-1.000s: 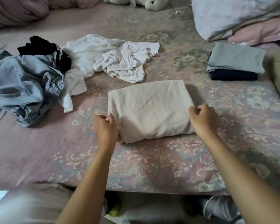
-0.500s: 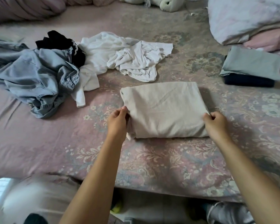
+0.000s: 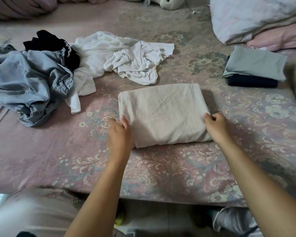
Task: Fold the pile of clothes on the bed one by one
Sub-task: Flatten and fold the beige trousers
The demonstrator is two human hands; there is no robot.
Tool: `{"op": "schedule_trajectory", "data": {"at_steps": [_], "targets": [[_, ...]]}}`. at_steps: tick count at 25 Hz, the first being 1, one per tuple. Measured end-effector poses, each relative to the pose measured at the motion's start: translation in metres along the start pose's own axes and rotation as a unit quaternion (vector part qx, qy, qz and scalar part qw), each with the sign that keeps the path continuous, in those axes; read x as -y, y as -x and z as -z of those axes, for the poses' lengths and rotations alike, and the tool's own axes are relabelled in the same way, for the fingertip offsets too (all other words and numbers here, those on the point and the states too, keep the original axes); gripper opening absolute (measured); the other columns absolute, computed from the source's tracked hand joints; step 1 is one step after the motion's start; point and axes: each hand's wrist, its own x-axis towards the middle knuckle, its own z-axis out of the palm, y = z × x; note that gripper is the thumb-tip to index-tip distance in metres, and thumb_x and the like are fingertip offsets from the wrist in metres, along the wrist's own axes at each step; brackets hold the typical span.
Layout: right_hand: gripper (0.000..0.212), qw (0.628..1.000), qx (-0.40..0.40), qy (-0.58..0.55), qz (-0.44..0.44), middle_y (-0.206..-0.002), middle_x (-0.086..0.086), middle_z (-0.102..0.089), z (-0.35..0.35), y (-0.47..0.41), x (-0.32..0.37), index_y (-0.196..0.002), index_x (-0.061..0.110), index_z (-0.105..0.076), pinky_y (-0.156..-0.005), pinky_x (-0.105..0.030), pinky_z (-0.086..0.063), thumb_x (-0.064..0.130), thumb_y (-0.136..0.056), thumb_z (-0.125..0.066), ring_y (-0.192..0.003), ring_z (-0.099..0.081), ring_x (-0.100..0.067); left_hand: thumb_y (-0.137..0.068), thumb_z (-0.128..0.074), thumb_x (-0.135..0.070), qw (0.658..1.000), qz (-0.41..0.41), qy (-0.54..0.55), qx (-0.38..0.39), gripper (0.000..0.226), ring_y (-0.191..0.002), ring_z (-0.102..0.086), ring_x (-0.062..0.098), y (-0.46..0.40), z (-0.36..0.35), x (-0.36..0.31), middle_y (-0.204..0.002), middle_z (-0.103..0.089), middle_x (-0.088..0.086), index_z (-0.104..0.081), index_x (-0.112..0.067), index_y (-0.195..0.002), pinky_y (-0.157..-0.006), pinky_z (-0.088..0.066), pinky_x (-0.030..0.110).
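Since a moment ago our left hand (image 3: 120,134) has slid down the side of the beige cloth (image 3: 162,113), and our right hand (image 3: 215,127) still pinches its near right corner. The left fingers curl on the left edge, holding it. The cloth lies folded in the middle of the bed (image 3: 41,159), with the unfolded pile (image 3: 41,74) to the left. We think it is soft, light and floppy, so we should hold both ends together. We see no words or labels anywhere.

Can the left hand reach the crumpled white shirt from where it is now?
Probably yes. The left hand grips the folded beige cloth, and only bare bedspread separates it from the white shirt; it must let go first.
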Motion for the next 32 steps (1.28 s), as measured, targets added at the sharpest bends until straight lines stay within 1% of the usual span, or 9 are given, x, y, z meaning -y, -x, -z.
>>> {"op": "schedule_trajectory", "data": {"at_steps": [4, 7, 10, 12, 14, 19, 23, 26, 32], "targets": [[0.034, 0.999, -0.036, 0.023, 0.024, -0.062, -0.01, -0.046, -0.009, -0.002, -0.006, -0.059, 0.011, -0.037, -0.053, -0.036, -0.026, 0.018, -0.091, -0.047, -0.061, -0.043, -0.023, -0.098, -0.04, -0.028, 0.999, -0.011, -0.033, -0.007, 0.028, -0.083, -0.061, 0.039, -0.001, -0.018, 0.01, -0.097, -0.064, 0.02, -0.033, -0.012, -0.121, -0.07, -0.049, 0.046], [0.016, 0.986, -0.07, 0.146, 0.038, -0.101, -0.026, -0.055, -0.011, 0.003, -0.007, -0.084, 0.002, -0.053, -0.069, -0.039, -0.039, 0.014, -0.092, -0.046, -0.088, -0.054, -0.035, -0.097, -0.039, -0.023, 0.994, -0.003, -0.108, 0.011, 0.029, -0.089, -0.06, 0.04, 0.0, -0.023, 0.018, -0.103, -0.064, 0.023, -0.036, -0.012, -0.125, -0.073, -0.047, 0.046], [0.04, 0.906, -0.126, 0.274, 0.297, -0.132, -0.026, -0.047, -0.021, 0.012, 0.008, -0.128, 0.0, -0.047, -0.096, -0.048, -0.04, 0.016, -0.092, -0.046, -0.121, -0.043, -0.04, -0.09, -0.043, -0.025, 0.951, -0.213, -0.213, -0.069, 0.055, -0.122, -0.048, 0.041, -0.006, -0.02, 0.01, -0.132, -0.052, 0.023, -0.036, -0.005, -0.14, -0.1, -0.034, 0.049], [0.06, 0.84, 0.008, 0.312, 0.443, -0.148, -0.017, -0.036, -0.027, 0.022, 0.011, -0.145, 0.013, -0.033, -0.109, -0.046, -0.028, 0.048, -0.097, -0.025, -0.137, -0.027, -0.032, -0.095, -0.028, -0.051, 0.897, -0.378, -0.224, 0.047, 0.069, -0.144, -0.017, 0.035, -0.003, -0.022, 0.005, -0.154, -0.024, 0.016, -0.019, -0.01, -0.15, -0.115, -0.009, 0.049], [0.083, 0.784, 0.18, 0.41, 0.43, -0.16, -0.006, -0.009, -0.025, 0.03, 0.001, -0.152, 0.026, -0.005, -0.115, -0.05, -0.006, 0.073, -0.084, -0.001, -0.147, -0.002, -0.025, -0.081, -0.002, -0.08, 0.83, -0.442, -0.269, 0.208, 0.089, -0.145, 0.007, 0.026, 0.01, -0.031, 0.014, -0.158, 0.001, 0.004, -0.002, -0.024, -0.151, -0.117, 0.001, 0.054], [0.113, 0.706, 0.227, 0.485, 0.463, -0.159, -0.007, 0.006, -0.015, 0.007, -0.018, -0.151, 0.022, 0.003, -0.117, -0.043, -0.001, 0.091, -0.063, -0.01, -0.146, 0.003, -0.023, -0.075, -0.037, -0.073, 0.777, -0.475, -0.364, 0.195, 0.087, -0.136, -0.032, 0.033, 0.008, -0.043, 0.036, -0.148, -0.039, 0.011, -0.03, -0.02, -0.144, -0.098, -0.027, 0.065], [0.059, 0.72, 0.073, 0.414, 0.553, -0.122, -0.019, -0.062, -0.017, 0.004, -0.024, -0.121, 0.005, -0.06, -0.093, -0.041, -0.051, 0.04, -0.074, -0.067, -0.112, -0.06, -0.033, -0.067, -0.064, -0.016, 0.751, -0.54, -0.354, 0.14, 0.073, -0.112, -0.058, 0.044, 0.007, -0.038, 0.024, -0.129, -0.057, 0.02, -0.038, -0.018, -0.135, -0.069, -0.054, 0.059], [0.026, 0.742, 0.003, 0.372, 0.557, -0.089, -0.008, -0.069, -0.017, 0.012, -0.021, -0.101, 0.009, -0.068, -0.066, -0.034, -0.058, 0.013, -0.079, -0.054, -0.08, -0.069, -0.025, -0.045, -0.076, 0.007, 0.731, -0.569, -0.357, 0.119, 0.096, -0.098, -0.064, 0.043, 0.005, -0.025, 0.007, -0.12, -0.061, 0.023, -0.042, -0.02, -0.13, -0.055, -0.055, 0.048], [0.033, 0.743, -0.107, 0.339, 0.568, -0.071, -0.008, -0.066, 0.081, -0.025, 0.025, -0.099, 0.007, -0.068, -0.043, -0.029, -0.052, 0.0, -0.075, -0.048, -0.054, -0.064, -0.024, -0.048, -0.066, 0.015, 0.678, -0.648, -0.343, 0.05, 0.094, -0.094, -0.064, 0.045, 0.003, -0.013, -0.115, -0.124, -0.058, 0.026, -0.042, -0.02, -0.132, -0.05, -0.054, 0.048]]}}
